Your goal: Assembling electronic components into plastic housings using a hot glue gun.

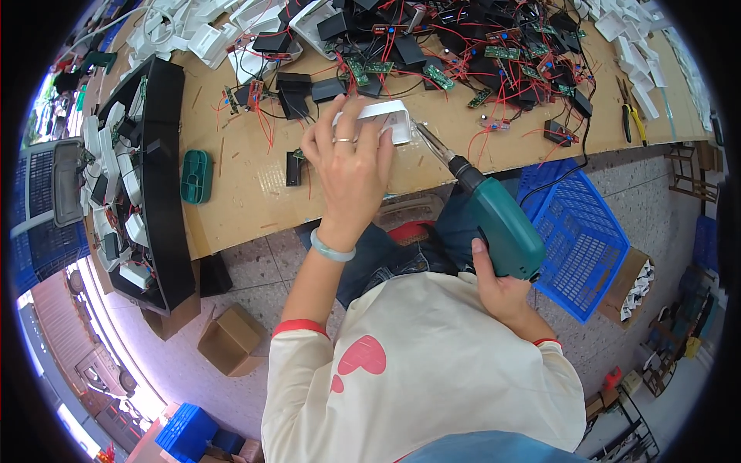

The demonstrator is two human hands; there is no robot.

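Note:
My left hand [349, 147] is closed around a white plastic housing [400, 119], an open box shape resting on the cardboard-topped table. In my right hand [500, 287] is a green electric screwdriver [505, 224], gripped at its lower body. Its long metal bit points up and left, with the tip close to the housing's right side; whether they touch I cannot tell. Just left of my left wrist lies a small black part with a green board [294, 167]. Loose circuit boards with red wires [438, 76] and black boxes lie beyond the housing.
On the left stands a black tray [171, 193] full of white housings and boards, with a green compartment box [196, 176] beside it. Yellow-handled pliers [637, 123] lie at the right. A blue crate [579, 239] stands below the table's edge, and a black cord [583, 147] hangs over that edge.

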